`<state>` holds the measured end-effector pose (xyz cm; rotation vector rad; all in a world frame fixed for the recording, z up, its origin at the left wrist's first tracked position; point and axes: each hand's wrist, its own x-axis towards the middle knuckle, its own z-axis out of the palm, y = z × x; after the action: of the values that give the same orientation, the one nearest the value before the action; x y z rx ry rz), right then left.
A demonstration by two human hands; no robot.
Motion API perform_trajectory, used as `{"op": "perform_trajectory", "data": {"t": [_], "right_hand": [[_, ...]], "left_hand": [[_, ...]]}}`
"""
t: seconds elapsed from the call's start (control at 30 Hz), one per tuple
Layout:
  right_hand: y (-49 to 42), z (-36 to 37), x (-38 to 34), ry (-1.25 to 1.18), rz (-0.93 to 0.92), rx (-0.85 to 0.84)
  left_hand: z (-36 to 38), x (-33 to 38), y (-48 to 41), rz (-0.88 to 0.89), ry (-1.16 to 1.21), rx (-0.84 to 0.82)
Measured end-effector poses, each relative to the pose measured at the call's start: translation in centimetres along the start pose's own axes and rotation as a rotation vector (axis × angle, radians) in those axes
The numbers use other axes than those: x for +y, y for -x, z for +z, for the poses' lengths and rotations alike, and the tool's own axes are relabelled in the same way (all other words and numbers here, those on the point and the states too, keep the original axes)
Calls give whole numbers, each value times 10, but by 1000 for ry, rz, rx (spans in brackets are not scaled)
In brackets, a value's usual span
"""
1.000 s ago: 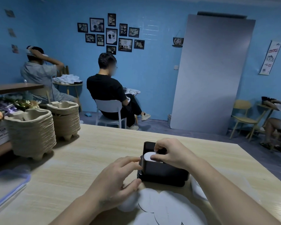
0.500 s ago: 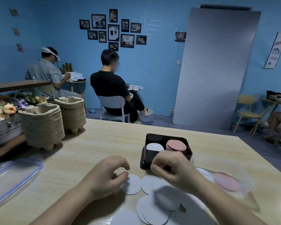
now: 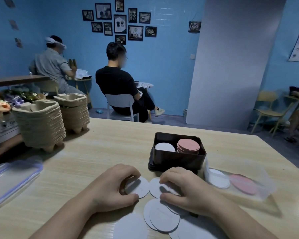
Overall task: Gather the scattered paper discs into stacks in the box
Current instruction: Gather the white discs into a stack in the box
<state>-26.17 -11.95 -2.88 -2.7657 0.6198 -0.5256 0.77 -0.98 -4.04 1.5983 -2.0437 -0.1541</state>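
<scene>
The white stack [image 3: 164, 147] in the rectangular black plastic box [image 3: 176, 160] having been topped up, work has been resumed on the wooden counter [image 3: 110, 152] — seemingly the next pick-up. A round white paper disc [image 3: 140, 187] is gripped by the left hand [image 3: 114, 188], a neighbouring white disc [image 3: 154, 187] by the right hand [image 3: 185, 192], the box just beyond. What lies under the right palm is hidden.

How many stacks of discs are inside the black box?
2 in the box: a white stack on the left, a pink stack on the right; the near wall hides their bases.
</scene>
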Motion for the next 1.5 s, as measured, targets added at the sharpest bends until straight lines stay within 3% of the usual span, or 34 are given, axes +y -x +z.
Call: {"op": "perform_trajectory", "data": {"t": [0.33,0.77,1.3,1.5], "right_hand": [[-1,1,-8,23,112,-41],[-7,-11,-3,-45,152,-162],[-14,1,-21,-180,50,69],[-13,2,-22,-209,6,141]], "left_hand": [[-7,3,6,-39,49,85],[-3,2,5,-31,26,77],[0,11,0,88,28,141],[3,13,-1,62,203,81]]}}
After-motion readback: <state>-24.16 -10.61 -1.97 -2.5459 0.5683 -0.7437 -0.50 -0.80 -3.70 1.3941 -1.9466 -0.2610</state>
